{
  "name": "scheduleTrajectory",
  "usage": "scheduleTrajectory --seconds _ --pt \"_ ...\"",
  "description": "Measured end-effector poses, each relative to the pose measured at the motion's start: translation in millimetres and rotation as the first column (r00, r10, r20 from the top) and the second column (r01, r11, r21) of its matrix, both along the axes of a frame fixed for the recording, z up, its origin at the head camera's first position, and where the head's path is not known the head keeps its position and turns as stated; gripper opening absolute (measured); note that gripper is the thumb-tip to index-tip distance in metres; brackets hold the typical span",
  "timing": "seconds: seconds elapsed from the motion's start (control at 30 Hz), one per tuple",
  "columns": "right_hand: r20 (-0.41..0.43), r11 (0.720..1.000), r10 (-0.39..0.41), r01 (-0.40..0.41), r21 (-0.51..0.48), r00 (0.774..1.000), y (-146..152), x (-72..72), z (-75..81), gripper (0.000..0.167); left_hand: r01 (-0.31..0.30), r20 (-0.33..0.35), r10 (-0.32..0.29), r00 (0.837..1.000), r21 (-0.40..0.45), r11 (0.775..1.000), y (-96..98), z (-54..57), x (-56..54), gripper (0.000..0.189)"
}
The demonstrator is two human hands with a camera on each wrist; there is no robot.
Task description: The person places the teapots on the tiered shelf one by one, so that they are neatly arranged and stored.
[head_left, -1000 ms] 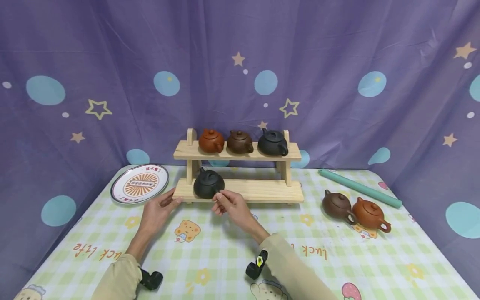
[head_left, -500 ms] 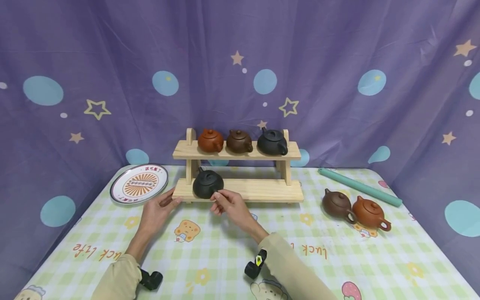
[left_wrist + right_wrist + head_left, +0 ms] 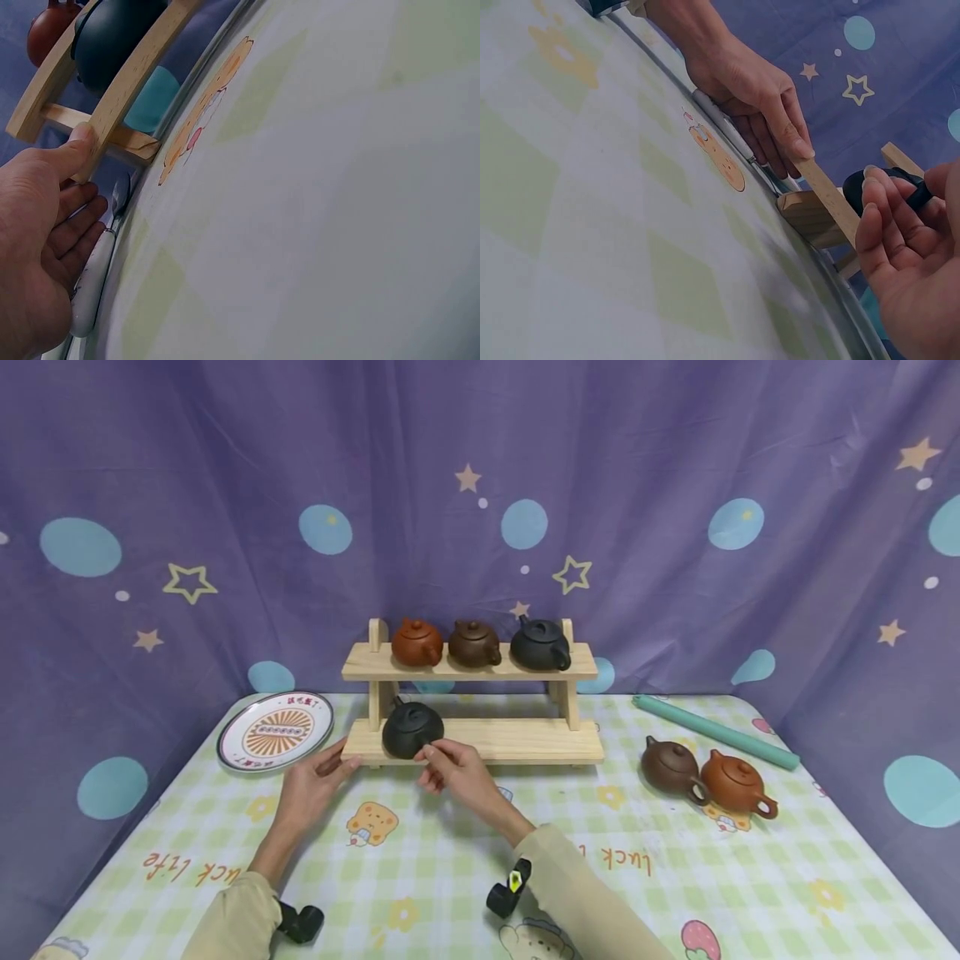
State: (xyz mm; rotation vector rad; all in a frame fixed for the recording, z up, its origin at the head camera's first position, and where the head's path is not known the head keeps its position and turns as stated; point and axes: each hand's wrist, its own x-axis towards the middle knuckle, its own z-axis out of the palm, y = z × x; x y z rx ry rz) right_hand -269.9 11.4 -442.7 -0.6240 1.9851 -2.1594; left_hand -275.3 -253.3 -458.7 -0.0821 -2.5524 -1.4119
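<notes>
A two-tier wooden display rack stands near the back of the table. My right hand pinches the handle of a black teapot at the left end of the lower tier. In the right wrist view the thumb and fingers of that hand meet at the dark handle. My left hand grips the lower tier's left end. Its thumb lies on the board's edge and its fingers are beneath, as the left wrist view shows. The teapot's base is partly hidden by the right hand.
On the upper tier sit a reddish-brown teapot, a dark brown teapot and another black teapot. A patterned plate lies left of the rack. Rightward are a brown teapot, an orange-brown teapot and a green rod.
The head view shifts slightly. Both hands and the black teapot keep their places against the rack.
</notes>
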Motion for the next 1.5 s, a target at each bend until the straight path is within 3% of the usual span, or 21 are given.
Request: scheduleTrajectory --seconds 0.87,1.5 --pt "0.028 0.999 -0.025 0.025 0.021 0.999 13 -0.3 2.2 0.029 -0.012 -0.028 0.011 1.0 -0.016 1.0 -1.0 -2.2 -0.4 0.057" --pt "0.028 0.995 -0.085 0.083 0.063 0.996 61 15.5 -0.8 0.032 -0.005 -0.022 0.004 1.0 -0.027 1.0 -0.3 -0.3 0.5 0.059"
